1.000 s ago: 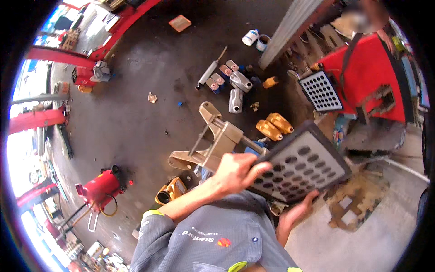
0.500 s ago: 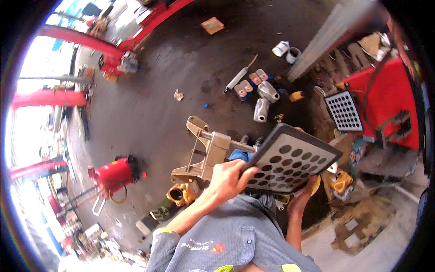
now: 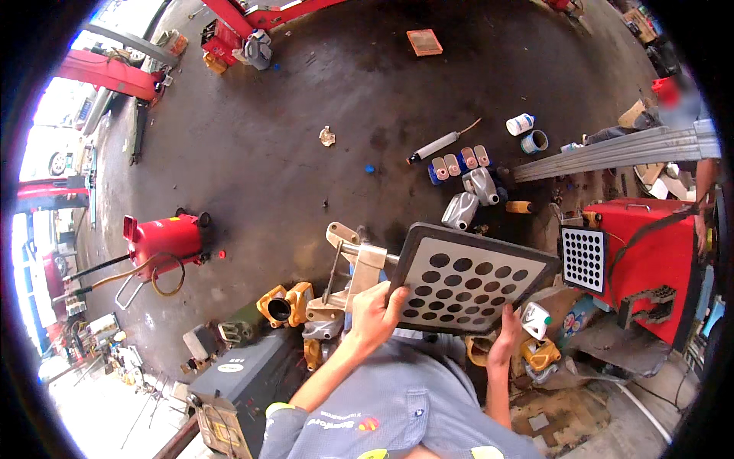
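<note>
A wheel-alignment target (image 3: 459, 281), a dark-framed white panel with rows of black dots, is tilted in front of my torso. Its tan metal wheel clamp (image 3: 369, 264) sticks out to the left. My left hand (image 3: 373, 315) is closed round the panel's lower left corner beside the clamp, thumb on the dotted face. At the lower right edge, my right hand (image 3: 503, 336) supports the panel; some of its fingers are hidden behind it. A second dotted target (image 3: 583, 258) stands at the right against a red cabinet (image 3: 646, 264).
Silver bottles (image 3: 461, 209), a grease gun (image 3: 440, 145) and a blue can (image 3: 534, 141) lie ahead on the dark floor. A metal beam (image 3: 612, 157) crosses at right. At left are a red wheeled tank (image 3: 170, 243), a yellow jug (image 3: 284, 306) and a grey cabinet (image 3: 252, 382).
My view has swung, so the surroundings sit differently. The target is turned flatter, its dotted face more towards me; both hands stay on it.
</note>
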{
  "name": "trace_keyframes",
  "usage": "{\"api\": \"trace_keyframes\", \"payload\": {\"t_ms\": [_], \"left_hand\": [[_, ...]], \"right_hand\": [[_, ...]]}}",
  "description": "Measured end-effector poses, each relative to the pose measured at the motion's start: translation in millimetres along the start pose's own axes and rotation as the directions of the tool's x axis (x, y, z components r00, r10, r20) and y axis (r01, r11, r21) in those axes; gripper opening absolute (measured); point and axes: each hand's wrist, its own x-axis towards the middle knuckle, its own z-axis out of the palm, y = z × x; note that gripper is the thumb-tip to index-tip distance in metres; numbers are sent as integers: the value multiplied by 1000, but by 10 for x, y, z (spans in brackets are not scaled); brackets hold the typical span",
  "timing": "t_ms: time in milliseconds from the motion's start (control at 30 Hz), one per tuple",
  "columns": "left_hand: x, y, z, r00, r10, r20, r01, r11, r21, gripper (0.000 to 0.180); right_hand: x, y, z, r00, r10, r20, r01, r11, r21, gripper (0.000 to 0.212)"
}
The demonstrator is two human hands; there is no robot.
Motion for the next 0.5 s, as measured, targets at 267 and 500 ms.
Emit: {"api": "trace_keyframes", "payload": {"t_ms": [267,500], "left_hand": [[373,-521,-916,965,-145,-217,104,976,-189,44],[877,-655,-1529,934,-130,-332,92,987,-129,46]], "right_hand": [[182,-529,1268,991,-19,131,25,999,-43,33],[484,-1010,2097,988,-88,128,105,985,-139,33]]}}
